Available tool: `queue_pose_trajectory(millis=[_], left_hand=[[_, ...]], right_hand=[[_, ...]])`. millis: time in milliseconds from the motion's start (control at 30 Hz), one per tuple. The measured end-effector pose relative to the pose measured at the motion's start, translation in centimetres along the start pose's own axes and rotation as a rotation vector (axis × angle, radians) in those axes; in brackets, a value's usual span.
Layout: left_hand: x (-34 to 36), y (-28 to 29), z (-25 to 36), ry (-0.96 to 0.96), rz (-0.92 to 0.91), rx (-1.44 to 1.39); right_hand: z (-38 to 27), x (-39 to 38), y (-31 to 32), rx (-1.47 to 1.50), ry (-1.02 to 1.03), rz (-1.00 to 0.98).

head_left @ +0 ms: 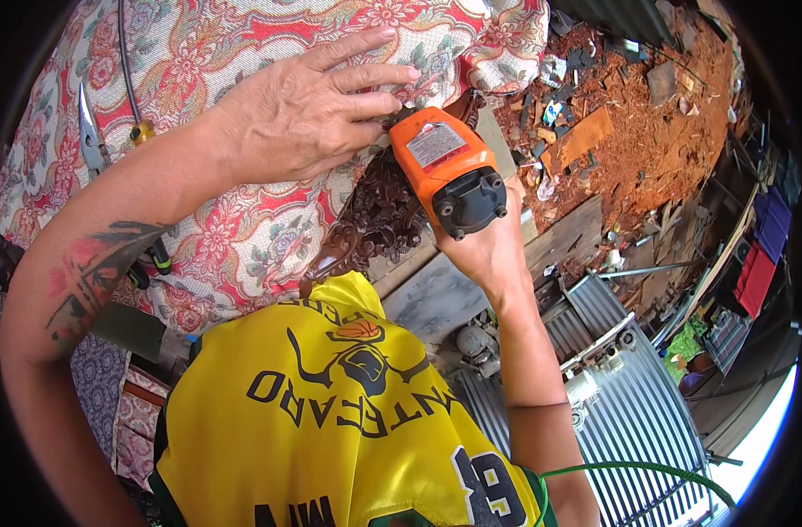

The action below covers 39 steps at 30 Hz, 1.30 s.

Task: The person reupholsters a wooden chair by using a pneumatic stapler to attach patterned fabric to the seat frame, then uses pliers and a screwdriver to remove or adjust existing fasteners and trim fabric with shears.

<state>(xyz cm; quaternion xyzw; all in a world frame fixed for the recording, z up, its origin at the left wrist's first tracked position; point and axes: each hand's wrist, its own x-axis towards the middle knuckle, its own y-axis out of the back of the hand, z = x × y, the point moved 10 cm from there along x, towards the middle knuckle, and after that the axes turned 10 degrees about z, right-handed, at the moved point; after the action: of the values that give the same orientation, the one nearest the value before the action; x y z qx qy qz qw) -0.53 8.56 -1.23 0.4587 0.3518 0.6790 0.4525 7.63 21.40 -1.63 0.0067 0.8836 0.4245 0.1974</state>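
Note:
My left hand (322, 114) lies on the red-and-cream floral fabric (216, 228), fingers apart, its fingertips near an orange pneumatic stapler or nail gun (431, 149). My right hand (475, 246) grips that tool from below, behind its black end cap; most of those fingers are hidden. The tool's nose is out of sight at the fabric's edge, by dark carved wood (366, 215). On the fabric at the left lie pliers (91, 132) and a thin-shafted tool with a yellow handle (142, 132). A green-and-black handle (159, 256) shows below them.
Boards (563, 228) and a reddish dirt floor (647, 132) strewn with scraps lie to the right. Below are corrugated metal sheets (638, 413) and machinery (475, 342). A green hose (647, 470) runs from the lower edge. Coloured cloths (756, 268) hang at the far right.

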Motion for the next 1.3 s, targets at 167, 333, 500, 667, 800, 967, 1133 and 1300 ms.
queue_pose_trajectory(millis=[167,333,500,667,800,967,1133,1300], left_hand=[[0.0,-0.2,0.0,-0.002,-0.012,0.0],[-0.2,0.1,-0.1,0.006,-0.003,-0.013],[-0.3,0.1,-0.1,0.0,0.005,-0.015],[0.1,0.0,0.1,-0.011,-0.02,-0.006],[0.6,0.0,0.4,-0.039,-0.045,0.017],[0.4,0.7,0.4,-0.006,-0.072,-0.002],[0.9,0.4,0.8,-0.036,-0.151,0.038],[1.3,0.7,1.1,-0.052,-0.163,0.063]], right_hand=[[-0.7,0.2,0.2,-0.045,0.002,-0.01],[-2.1,1.3,1.5,0.022,-0.021,-0.04],[-1.7,1.2,0.5,-0.158,0.081,-0.07],[-1.0,1.1,1.0,-0.013,0.074,-0.021],[0.2,0.8,1.9,0.108,0.038,0.017],[1.5,-4.0,5.8,0.3,0.048,0.167],[5.4,-11.0,6.2,0.21,-0.069,0.314],[8.8,-15.4,3.1,0.364,-0.26,0.339]])
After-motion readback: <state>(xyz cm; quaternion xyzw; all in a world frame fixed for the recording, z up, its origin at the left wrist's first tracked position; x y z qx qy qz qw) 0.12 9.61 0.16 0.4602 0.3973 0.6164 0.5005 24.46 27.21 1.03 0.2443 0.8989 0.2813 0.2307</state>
